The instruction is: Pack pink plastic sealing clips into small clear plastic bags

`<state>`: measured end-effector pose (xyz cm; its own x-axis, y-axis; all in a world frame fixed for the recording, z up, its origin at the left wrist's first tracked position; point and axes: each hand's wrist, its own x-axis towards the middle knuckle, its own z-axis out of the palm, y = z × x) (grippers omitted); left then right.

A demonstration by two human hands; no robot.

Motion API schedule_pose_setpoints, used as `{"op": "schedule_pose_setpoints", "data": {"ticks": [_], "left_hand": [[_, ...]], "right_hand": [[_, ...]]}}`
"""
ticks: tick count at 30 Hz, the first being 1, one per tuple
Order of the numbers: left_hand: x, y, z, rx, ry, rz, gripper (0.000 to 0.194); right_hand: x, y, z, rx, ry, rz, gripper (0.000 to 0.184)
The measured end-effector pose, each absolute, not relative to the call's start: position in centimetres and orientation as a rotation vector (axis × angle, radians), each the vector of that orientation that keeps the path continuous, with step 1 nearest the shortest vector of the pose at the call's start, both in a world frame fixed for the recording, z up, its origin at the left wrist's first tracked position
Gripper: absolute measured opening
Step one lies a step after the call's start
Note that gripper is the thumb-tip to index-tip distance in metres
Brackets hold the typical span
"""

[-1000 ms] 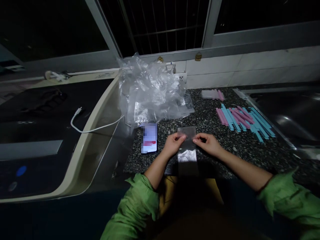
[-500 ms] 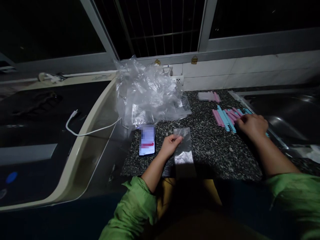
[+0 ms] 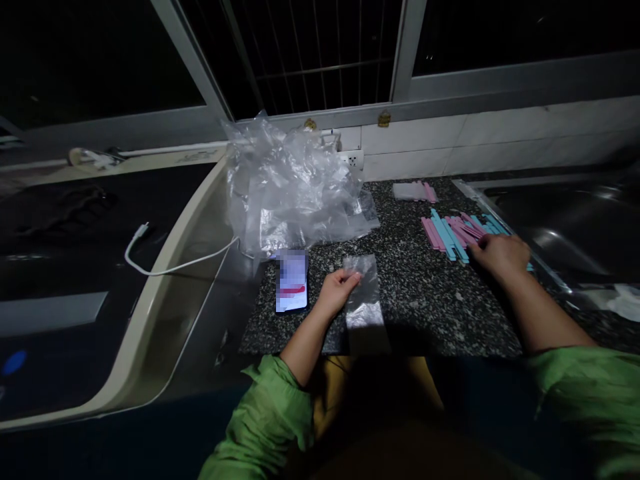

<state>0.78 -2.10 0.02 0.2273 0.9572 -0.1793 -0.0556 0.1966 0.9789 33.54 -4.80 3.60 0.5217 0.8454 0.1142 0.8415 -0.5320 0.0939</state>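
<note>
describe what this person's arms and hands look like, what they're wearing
Both hands are bare: no gloves, and no rings or watch that I can make out. The left hand and right hand come out of loose, crinkly green sleeves pushed up toward the elbows, forearms uncovered.

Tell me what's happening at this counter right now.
A person in green sleeves works at a dark speckled counter. The left hand pins a small clear plastic bag flat near the counter's front edge. The right hand rests on a pile of pink and blue strips to the right. A phone lies left of the bag, with a heap of crumpled clear plastic behind it.
</note>
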Motion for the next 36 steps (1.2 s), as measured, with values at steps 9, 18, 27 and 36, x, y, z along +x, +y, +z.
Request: {"op": "schedule_pose_setpoints", "data": {"ticks": [9,18,27,36], "left_hand": [[0.7,-2.2,0.1,1.001,0.992,0.91,0.034],[0.6,-2.1,-0.1,0.948,0.892,0.874,0.038],[0.6,-2.2,-0.1,0.946,0.881,0.86,0.042],[0.9,-2.0,0.1,0.966,1.014,0.915,0.029]], "right_hand": [[32.8,-4.7,3.6,2.702,1.648,0.453,0.043],[28.4,-2.6,2.3,2.44,2.653,0.657,0.023],[20.9,-3.4,2.9,1.966,3.261,0.445,0.015],[19.9,-4.7,2.4,1.958,3.457,0.306,0.007]]}}
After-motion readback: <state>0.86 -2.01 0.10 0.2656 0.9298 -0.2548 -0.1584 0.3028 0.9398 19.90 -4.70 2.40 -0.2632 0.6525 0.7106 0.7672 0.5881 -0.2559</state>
